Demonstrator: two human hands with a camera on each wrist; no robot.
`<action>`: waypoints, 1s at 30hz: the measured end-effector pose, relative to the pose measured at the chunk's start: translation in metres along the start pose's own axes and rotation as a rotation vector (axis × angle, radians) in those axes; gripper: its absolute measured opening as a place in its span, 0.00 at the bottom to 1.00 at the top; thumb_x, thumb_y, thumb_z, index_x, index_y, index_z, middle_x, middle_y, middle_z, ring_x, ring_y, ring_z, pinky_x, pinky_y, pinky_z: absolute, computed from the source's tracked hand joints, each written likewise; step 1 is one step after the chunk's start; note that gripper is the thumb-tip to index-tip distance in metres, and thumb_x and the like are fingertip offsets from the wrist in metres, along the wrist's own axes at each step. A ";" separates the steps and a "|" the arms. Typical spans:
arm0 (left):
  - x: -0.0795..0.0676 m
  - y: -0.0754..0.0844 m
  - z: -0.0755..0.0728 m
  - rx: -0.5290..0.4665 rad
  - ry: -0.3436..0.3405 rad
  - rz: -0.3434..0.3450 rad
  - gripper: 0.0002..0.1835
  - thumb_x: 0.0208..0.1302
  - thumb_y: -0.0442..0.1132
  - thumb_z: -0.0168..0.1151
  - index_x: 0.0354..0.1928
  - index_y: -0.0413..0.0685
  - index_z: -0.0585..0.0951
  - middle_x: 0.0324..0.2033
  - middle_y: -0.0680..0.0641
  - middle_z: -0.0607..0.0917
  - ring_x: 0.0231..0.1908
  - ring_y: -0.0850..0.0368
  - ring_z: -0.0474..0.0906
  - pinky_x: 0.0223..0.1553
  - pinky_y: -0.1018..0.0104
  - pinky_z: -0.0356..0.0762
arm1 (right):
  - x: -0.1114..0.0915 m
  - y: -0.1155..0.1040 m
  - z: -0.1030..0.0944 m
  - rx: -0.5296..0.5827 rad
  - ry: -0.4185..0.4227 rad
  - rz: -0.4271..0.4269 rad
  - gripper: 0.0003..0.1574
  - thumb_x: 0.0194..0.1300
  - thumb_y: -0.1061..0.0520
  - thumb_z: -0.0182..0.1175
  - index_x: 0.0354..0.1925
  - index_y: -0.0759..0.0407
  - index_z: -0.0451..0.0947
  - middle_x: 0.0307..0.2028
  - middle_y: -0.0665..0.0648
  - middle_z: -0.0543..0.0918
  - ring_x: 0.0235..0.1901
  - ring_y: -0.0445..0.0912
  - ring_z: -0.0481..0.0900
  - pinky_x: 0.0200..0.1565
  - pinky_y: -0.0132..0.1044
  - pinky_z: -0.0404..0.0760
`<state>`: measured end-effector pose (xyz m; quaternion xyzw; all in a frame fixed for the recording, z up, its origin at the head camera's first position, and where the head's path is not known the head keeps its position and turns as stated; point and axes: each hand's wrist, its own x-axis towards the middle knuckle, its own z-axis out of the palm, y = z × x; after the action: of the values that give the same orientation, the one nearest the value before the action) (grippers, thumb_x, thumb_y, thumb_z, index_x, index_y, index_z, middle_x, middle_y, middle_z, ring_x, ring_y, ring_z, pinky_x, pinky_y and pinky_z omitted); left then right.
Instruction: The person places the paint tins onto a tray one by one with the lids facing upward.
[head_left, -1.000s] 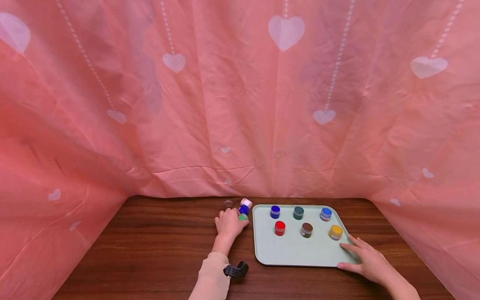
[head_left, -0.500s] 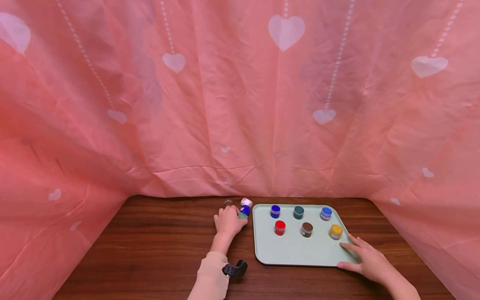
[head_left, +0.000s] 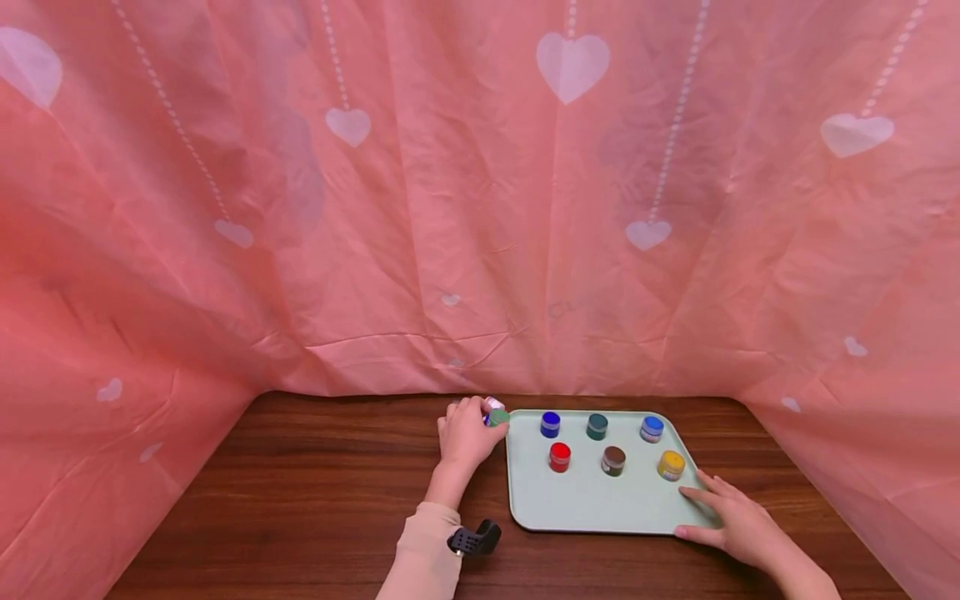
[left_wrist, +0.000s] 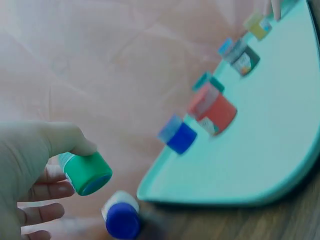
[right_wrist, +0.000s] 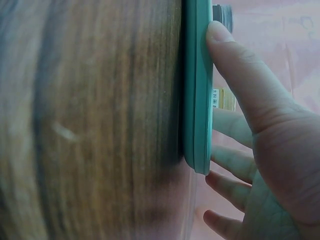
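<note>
My left hand [head_left: 467, 435] pinches a green paint jar [left_wrist: 89, 173] between thumb and fingers, at the left rim of the pale green tray [head_left: 581, 510]. In the left wrist view the jar is tilted and raised over a jar with a blue end [left_wrist: 123, 221]. Behind the hand a white jar [head_left: 494, 404] partly shows. My right hand [head_left: 738, 518] rests at the tray's front right corner, fingers spread and thumb on the rim [right_wrist: 202, 100]. On the tray stand a red jar [head_left: 559, 457], a brown jar [head_left: 613, 460], a yellow jar [head_left: 671, 465] and several in blue and dark green.
The tray lies on a dark wood table [head_left: 300, 500], right of its middle. A pink curtain [head_left: 480, 208] with white hearts closes off the back and both sides. A black strap device [head_left: 474, 539] sits on the left wrist.
My left hand has lifted the green jar and moved it up and right, to the tray's left rim. It now covers the dark jar seen behind it earlier. The right hand stays still.
</note>
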<state>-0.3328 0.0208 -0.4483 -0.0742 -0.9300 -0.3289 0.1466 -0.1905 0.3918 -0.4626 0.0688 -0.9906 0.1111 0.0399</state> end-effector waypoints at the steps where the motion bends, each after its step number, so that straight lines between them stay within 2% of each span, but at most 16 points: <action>1: 0.000 0.003 -0.001 -0.009 0.005 0.009 0.20 0.51 0.56 0.70 0.38 0.51 0.80 0.37 0.49 0.82 0.44 0.48 0.73 0.45 0.50 0.65 | 0.000 0.000 0.000 0.000 0.000 0.000 0.41 0.51 0.33 0.68 0.53 0.60 0.81 0.62 0.76 0.71 0.61 0.74 0.67 0.48 0.69 0.70; 6: -0.004 0.019 -0.007 -0.062 0.038 0.073 0.18 0.51 0.55 0.71 0.37 0.53 0.80 0.37 0.50 0.84 0.44 0.50 0.74 0.47 0.51 0.65 | 0.001 0.000 0.000 0.000 -0.005 0.002 0.41 0.51 0.33 0.68 0.54 0.60 0.81 0.62 0.76 0.71 0.61 0.74 0.67 0.48 0.70 0.70; 11: -0.011 0.037 -0.006 -0.104 0.069 0.137 0.17 0.52 0.55 0.71 0.38 0.54 0.81 0.38 0.50 0.84 0.44 0.52 0.74 0.46 0.54 0.65 | 0.000 0.002 0.000 0.002 0.003 -0.002 0.41 0.51 0.33 0.68 0.53 0.60 0.81 0.62 0.75 0.71 0.61 0.74 0.67 0.47 0.69 0.70; 17: -0.022 0.059 0.003 -0.125 0.080 0.215 0.18 0.53 0.56 0.70 0.40 0.55 0.81 0.39 0.54 0.84 0.45 0.54 0.75 0.51 0.54 0.67 | -0.002 0.006 0.001 0.004 0.023 -0.011 0.42 0.50 0.33 0.68 0.53 0.60 0.81 0.61 0.74 0.73 0.60 0.73 0.68 0.48 0.69 0.70; 21: -0.033 0.072 0.013 -0.112 0.088 0.299 0.18 0.52 0.57 0.71 0.39 0.57 0.80 0.36 0.56 0.83 0.42 0.58 0.75 0.48 0.59 0.68 | -0.003 0.008 0.001 0.009 0.023 -0.008 0.42 0.50 0.33 0.69 0.53 0.60 0.81 0.61 0.73 0.73 0.60 0.73 0.68 0.48 0.70 0.70; 25: -0.044 0.083 0.023 -0.114 0.057 0.367 0.18 0.52 0.56 0.71 0.40 0.59 0.80 0.37 0.57 0.83 0.42 0.61 0.73 0.43 0.66 0.65 | -0.004 0.009 0.001 0.011 0.037 -0.015 0.41 0.49 0.34 0.70 0.53 0.59 0.81 0.61 0.73 0.74 0.60 0.74 0.68 0.47 0.70 0.70; 30: -0.056 0.096 0.034 -0.111 0.002 0.415 0.17 0.52 0.57 0.71 0.40 0.61 0.79 0.35 0.62 0.81 0.39 0.65 0.70 0.40 0.72 0.60 | -0.005 0.009 -0.001 0.021 0.051 -0.024 0.40 0.49 0.36 0.71 0.53 0.59 0.81 0.61 0.73 0.74 0.60 0.74 0.69 0.47 0.70 0.71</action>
<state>-0.2649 0.1145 -0.4345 -0.2718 -0.8750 -0.3425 0.2075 -0.1871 0.4017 -0.4641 0.0781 -0.9872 0.1229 0.0657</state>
